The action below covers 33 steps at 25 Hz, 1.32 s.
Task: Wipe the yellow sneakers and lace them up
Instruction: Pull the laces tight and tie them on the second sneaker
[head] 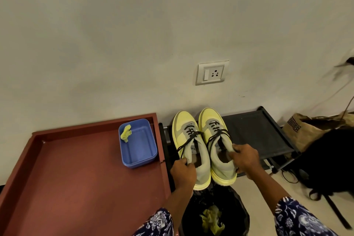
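The two yellow sneakers stand side by side, toes to the wall, on the left end of a low black shoe rack [256, 132]. The left hand [183, 171] has its grip curled round the heel collar of the left sneaker [188, 145], thumb tucked into the opening. The right hand [245, 158] grips the right sneaker [216, 140] at the collar on its outer side, fingers wrapped over the edge. Both shoes carry dark laces [193, 136] threaded through the eyelets, with loose ends trailing back toward the hands. To the left lies a red-brown worktop [76, 168] with a raised rim; on it a blue tub [141, 149] holds a crumpled yellow cloth [126, 133] against its far left corner. Just under the heels sits a black-lined bin [239, 207] with more yellow cloth inside. A brown paper bag [306, 130] stands to the right of the rack.
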Motion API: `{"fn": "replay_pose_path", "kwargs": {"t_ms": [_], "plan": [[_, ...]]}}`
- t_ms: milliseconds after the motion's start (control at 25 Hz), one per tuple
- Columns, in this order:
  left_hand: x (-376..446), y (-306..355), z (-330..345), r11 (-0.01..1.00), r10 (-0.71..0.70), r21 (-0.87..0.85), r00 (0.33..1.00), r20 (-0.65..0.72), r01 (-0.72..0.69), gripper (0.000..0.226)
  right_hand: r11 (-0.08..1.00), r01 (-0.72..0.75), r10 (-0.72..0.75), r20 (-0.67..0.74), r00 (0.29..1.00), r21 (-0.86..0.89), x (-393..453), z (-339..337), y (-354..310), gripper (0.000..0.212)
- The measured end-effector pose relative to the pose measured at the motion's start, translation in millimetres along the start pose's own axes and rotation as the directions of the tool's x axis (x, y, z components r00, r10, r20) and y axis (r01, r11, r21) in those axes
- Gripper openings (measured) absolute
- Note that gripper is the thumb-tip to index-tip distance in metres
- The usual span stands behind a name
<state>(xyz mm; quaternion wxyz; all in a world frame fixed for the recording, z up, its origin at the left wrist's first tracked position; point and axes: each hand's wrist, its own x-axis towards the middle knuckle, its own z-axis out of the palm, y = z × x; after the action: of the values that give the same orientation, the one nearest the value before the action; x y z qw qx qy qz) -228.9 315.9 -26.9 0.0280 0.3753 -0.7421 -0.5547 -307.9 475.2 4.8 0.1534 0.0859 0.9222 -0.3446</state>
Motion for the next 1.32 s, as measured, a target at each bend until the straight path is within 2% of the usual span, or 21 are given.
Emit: {"fn": "replay_pose_path", "kwargs": {"t_ms": [120,160,400,600,840,880,1000,1040,1160,1280,1320], "plan": [[8.5,-7.0,10.0,0.999,-0.041,-0.031,0.998,0.037,0.042,0.014,1.000,-0.022,0.022,0.027,0.999,0.013,12.0,3.7,6.2,0.033],[11.6,-9.0,12.4,0.998,-0.049,-0.036,0.998,0.041,0.050,0.012,0.999,-0.030,0.029,0.035,0.999,0.023,15.8,4.9,8.1,0.034],[23.4,-16.3,20.5,0.998,-0.058,-0.032,0.998,0.028,0.059,0.020,0.998,-0.056,0.055,0.069,0.996,0.012,30.5,15.0,12.2,0.038],[25.7,-22.8,21.7,0.999,-0.044,-0.010,0.999,0.030,0.045,0.039,0.996,-0.089,0.087,0.096,0.992,0.020,38.4,25.2,17.7,0.037],[28.0,-26.1,23.3,0.998,-0.052,0.023,0.997,0.063,0.050,0.016,0.995,-0.100,0.099,0.112,0.989,0.002,44.4,30.3,18.9,0.041],[28.3,-24.5,22.9,0.998,-0.065,0.023,0.995,0.077,0.063,0.018,0.994,-0.107,0.107,0.121,0.987,-0.007,45.0,29.1,17.8,0.041],[31.3,-22.3,23.7,0.996,-0.071,0.067,0.993,0.090,0.065,0.041,0.993,-0.113,0.116,0.126,0.985,-0.028,47.3,27.6,17.5,0.042],[31.0,-20.4,23.2,0.994,-0.081,0.074,0.992,0.095,0.074,0.042,0.993,-0.102,0.109,0.127,0.986,-0.054,46.3,27.1,15.4,0.042],[28.9,-17.1,22.1,0.997,-0.058,0.048,0.992,0.112,0.053,0.024,0.984,-0.034,0.061,0.156,0.986,-0.173,47.1,30.3,15.1,0.040],[28.7,-17.9,16.0,0.997,-0.045,0.072,0.985,0.166,0.033,0.035,0.977,-0.035,0.065,0.139,0.988,-0.211,44.5,37.4,10.6,0.033],[29.3,-19.3,14.5,0.996,-0.041,0.089,0.983,0.177,0.026,0.033,0.975,-0.039,0.063,0.103,0.993,-0.218,43.6,42.5,9.8,0.031]]}}
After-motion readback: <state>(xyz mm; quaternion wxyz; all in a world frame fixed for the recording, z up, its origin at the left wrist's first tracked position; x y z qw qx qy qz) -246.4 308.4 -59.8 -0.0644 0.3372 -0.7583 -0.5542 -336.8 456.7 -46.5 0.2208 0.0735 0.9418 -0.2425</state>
